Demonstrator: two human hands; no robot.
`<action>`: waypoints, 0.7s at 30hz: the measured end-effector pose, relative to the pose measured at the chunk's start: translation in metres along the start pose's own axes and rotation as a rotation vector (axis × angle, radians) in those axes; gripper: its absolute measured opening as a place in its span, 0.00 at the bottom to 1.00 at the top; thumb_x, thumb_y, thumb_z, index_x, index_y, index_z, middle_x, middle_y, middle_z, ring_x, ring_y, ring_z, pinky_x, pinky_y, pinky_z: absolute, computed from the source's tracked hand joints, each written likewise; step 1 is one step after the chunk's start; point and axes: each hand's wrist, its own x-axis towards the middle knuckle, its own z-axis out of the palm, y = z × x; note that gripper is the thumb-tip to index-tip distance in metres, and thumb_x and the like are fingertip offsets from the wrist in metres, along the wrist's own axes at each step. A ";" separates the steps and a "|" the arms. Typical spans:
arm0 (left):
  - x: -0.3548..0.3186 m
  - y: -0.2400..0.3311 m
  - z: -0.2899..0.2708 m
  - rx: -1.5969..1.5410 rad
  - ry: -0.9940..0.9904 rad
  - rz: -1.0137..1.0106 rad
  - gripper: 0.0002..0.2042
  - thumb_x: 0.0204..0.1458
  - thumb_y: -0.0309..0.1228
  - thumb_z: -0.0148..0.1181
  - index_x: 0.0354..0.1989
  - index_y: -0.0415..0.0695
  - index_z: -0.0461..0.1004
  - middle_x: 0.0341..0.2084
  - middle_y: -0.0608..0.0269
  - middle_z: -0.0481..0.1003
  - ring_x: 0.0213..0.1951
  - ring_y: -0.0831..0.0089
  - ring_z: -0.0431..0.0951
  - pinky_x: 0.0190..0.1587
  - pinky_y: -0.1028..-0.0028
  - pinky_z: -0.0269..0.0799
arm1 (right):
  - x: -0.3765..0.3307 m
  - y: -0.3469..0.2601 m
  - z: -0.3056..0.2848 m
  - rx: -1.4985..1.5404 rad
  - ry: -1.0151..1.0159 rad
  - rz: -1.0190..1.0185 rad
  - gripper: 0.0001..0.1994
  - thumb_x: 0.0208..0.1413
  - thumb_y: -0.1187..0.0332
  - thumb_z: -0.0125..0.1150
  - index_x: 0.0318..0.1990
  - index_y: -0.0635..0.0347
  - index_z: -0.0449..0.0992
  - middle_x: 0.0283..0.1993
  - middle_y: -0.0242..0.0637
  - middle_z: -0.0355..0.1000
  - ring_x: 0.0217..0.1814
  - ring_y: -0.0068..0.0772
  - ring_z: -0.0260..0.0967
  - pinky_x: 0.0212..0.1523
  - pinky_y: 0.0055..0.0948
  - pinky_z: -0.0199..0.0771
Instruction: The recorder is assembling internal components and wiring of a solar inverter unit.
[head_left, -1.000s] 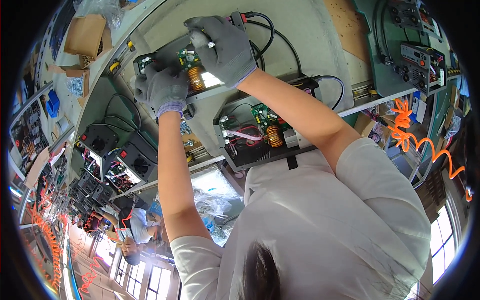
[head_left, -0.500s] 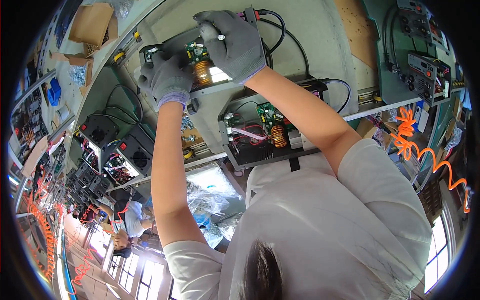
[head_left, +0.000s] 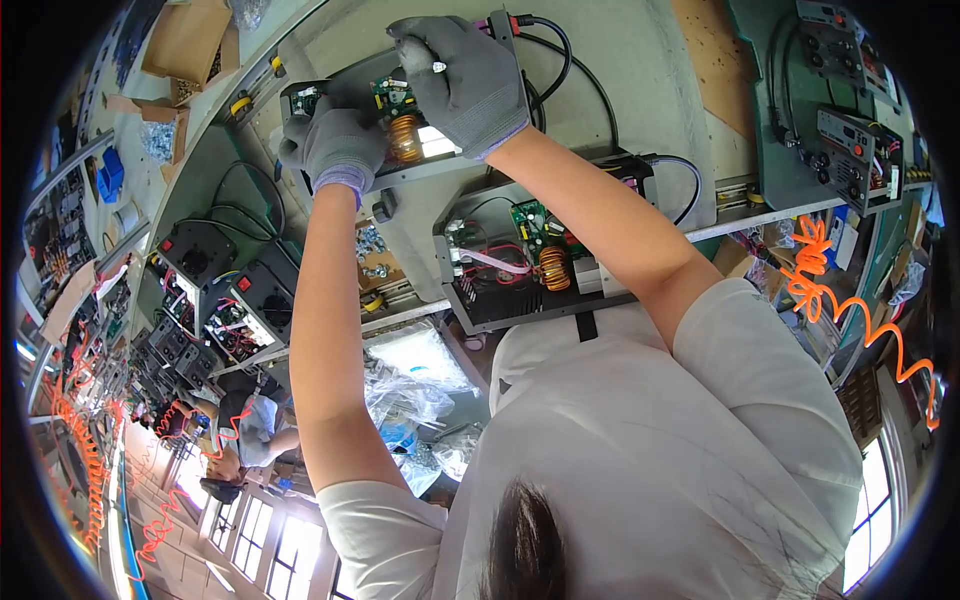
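Both my hands wear grey gloves with purple cuffs and are over an open dark metal housing (head_left: 440,172) on the bench. My left hand (head_left: 335,145) curls round the housing's left end, beside a small circuit board (head_left: 304,98); its fingertips are partly hidden. My right hand (head_left: 465,85) is bent over the right part of the housing, with a small white connector-like piece (head_left: 438,67) between its fingers. Between the hands show a green circuit board (head_left: 393,97) and a copper-coloured coil (head_left: 405,138). Whatever lies under my right palm is hidden.
A second open housing (head_left: 500,322) with a board and coil stands nearer me, below my right forearm. Black cables (head_left: 600,90) loop on the right. More units (head_left: 855,150) stand at far right and left (head_left: 262,300). An orange coiled hose (head_left: 815,270) hangs at right. Another person (head_left: 245,435) is at lower left.
My left hand has turned slightly, uncovering more of the small board at the left end, and its forearm has swung left. My right hand stays almost still. The other person has shifted.
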 end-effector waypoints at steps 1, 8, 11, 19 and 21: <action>0.000 -0.002 0.002 0.001 0.000 0.002 0.14 0.49 0.47 0.62 0.41 0.63 0.86 0.64 0.69 0.67 0.69 0.54 0.54 0.69 0.50 0.41 | 0.000 0.001 0.001 0.003 -0.001 0.000 0.10 0.62 0.64 0.57 0.46 0.54 0.80 0.38 0.37 0.79 0.39 0.41 0.77 0.41 0.34 0.77; -0.001 -0.004 0.016 -0.070 0.179 0.011 0.13 0.49 0.47 0.62 0.42 0.65 0.86 0.67 0.71 0.64 0.69 0.51 0.54 0.69 0.48 0.41 | -0.001 0.003 0.000 0.020 -0.004 -0.010 0.11 0.62 0.64 0.56 0.47 0.54 0.80 0.38 0.37 0.79 0.39 0.41 0.77 0.42 0.34 0.77; 0.003 -0.010 0.019 -0.101 0.131 0.004 0.14 0.49 0.46 0.62 0.42 0.63 0.86 0.67 0.71 0.64 0.68 0.55 0.58 0.71 0.53 0.42 | -0.001 0.003 0.000 0.034 -0.031 0.014 0.11 0.62 0.64 0.56 0.47 0.55 0.80 0.40 0.38 0.79 0.40 0.41 0.78 0.42 0.34 0.77; -0.018 0.011 -0.006 -0.092 0.179 -0.064 0.14 0.48 0.45 0.63 0.41 0.58 0.87 0.62 0.76 0.71 0.65 0.62 0.66 0.70 0.65 0.49 | -0.001 0.005 -0.002 0.055 -0.013 0.023 0.10 0.61 0.64 0.58 0.46 0.54 0.80 0.39 0.39 0.78 0.39 0.43 0.78 0.42 0.35 0.78; -0.022 0.016 -0.010 -0.078 0.183 -0.112 0.15 0.47 0.45 0.64 0.40 0.56 0.87 0.60 0.78 0.72 0.64 0.64 0.66 0.68 0.64 0.52 | -0.001 0.004 -0.002 0.066 0.004 0.021 0.10 0.61 0.64 0.58 0.46 0.54 0.80 0.39 0.39 0.78 0.39 0.43 0.78 0.41 0.35 0.78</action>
